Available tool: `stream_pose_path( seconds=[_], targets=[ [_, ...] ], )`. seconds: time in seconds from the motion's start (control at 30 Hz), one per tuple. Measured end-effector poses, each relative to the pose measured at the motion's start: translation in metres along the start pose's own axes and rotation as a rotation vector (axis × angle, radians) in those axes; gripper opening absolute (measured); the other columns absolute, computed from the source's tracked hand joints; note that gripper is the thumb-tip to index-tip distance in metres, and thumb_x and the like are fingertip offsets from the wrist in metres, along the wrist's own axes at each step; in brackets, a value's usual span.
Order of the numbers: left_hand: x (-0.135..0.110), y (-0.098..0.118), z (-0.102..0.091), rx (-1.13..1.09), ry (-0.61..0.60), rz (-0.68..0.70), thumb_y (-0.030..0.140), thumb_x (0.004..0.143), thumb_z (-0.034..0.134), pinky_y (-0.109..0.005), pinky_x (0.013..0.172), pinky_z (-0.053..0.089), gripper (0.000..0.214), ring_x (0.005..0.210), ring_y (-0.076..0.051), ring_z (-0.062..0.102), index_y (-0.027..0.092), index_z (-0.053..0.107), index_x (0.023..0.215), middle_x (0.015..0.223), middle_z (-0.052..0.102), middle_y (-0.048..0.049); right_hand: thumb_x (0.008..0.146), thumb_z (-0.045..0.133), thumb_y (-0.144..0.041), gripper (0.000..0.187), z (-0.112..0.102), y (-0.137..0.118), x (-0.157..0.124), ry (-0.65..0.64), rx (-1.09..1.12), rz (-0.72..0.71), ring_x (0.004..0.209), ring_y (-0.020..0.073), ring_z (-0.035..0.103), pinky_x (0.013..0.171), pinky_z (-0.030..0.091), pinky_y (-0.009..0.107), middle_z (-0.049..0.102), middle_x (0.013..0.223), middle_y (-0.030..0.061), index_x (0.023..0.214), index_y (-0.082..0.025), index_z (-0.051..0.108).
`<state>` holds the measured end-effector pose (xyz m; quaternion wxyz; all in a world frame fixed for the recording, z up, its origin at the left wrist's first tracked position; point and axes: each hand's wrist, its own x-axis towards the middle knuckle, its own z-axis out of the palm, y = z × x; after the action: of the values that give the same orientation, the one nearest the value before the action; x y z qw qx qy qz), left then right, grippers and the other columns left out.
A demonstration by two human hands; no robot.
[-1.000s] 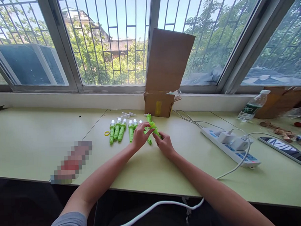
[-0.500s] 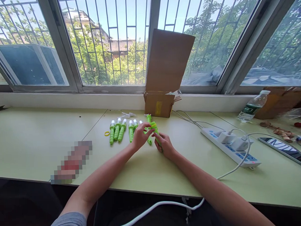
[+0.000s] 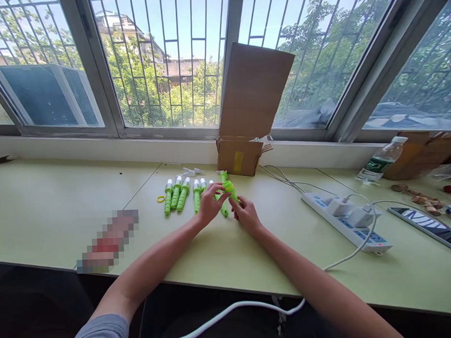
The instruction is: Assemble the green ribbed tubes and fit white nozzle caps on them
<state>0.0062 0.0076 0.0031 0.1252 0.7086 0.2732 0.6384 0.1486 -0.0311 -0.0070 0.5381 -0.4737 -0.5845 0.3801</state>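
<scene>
Both hands are closed on one green plastic tube point(image 3: 229, 187) with a flared, hollow-looking end, held just above the table. My left hand point(image 3: 209, 203) pinches it near the wide end with thumb and fingers. Lower down, my right hand point(image 3: 245, 215) wraps the narrow shaft, hiding part of it. To the left lie several similar green tubes point(image 3: 182, 195) with white tips, some partly behind my left hand. Another green piece point(image 3: 223, 176) shows just beyond the held tube. A small yellow ring point(image 3: 160, 199) rests left of the row.
Clear plastic pieces point(image 3: 193, 171) lie behind the tubes. An open cardboard box point(image 3: 237, 156) stands against the window sill. On the right are a power strip point(image 3: 346, 224) with plugs and cables, a phone point(image 3: 429, 228) and a plastic bottle point(image 3: 382, 161). A blurred-out patch point(image 3: 107, 242) is on the left.
The held tube has tilted slightly, so its flared end shows more of the opening. Both hands keep their hold in nearly the same place; the right fingers have shifted a little on the shaft.
</scene>
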Motion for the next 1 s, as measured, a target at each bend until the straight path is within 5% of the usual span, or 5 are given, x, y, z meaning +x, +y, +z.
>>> stream_pose_path(
  seconds=[0.23,0.53,1.0],
  targets=[
    [0.0,0.001,-0.002,0.046,-0.033,0.041,0.036,0.078,0.065,-0.029,0.067,0.059,0.019,0.087,-0.015,0.063,0.02,0.061,0.087,0.097,0.063,-0.0054,0.075,0.055,-0.061,0.042,0.001,0.003,-0.003,0.014,-0.054,-0.061,0.039,0.0091,0.037,0.038,0.029,0.023,0.043,0.049,-0.0052,0.072,-0.019,0.053],
    [0.0,0.002,-0.002,0.031,-0.101,0.05,0.035,0.08,0.064,-0.028,0.068,0.058,0.02,0.09,-0.015,0.062,0.019,0.059,0.09,0.099,0.06,-0.0062,0.076,0.055,-0.059,0.041,-0.002,-0.003,-0.005,-0.076,0.113,0.032,0.034,0.0074,0.032,0.034,0.021,0.022,0.038,0.045,-0.0074,0.076,-0.018,0.053],
    [0.0,0.003,0.0,-0.003,-0.133,0.073,0.034,0.079,0.065,-0.03,0.07,0.058,0.023,0.091,-0.016,0.062,0.02,0.057,0.094,0.101,0.059,-0.0063,0.082,0.049,-0.053,0.037,-0.009,0.0,-0.004,-0.166,0.23,0.088,0.033,0.0077,0.032,0.033,0.025,0.022,0.04,0.042,-0.0058,0.073,-0.018,0.055]
  ],
)
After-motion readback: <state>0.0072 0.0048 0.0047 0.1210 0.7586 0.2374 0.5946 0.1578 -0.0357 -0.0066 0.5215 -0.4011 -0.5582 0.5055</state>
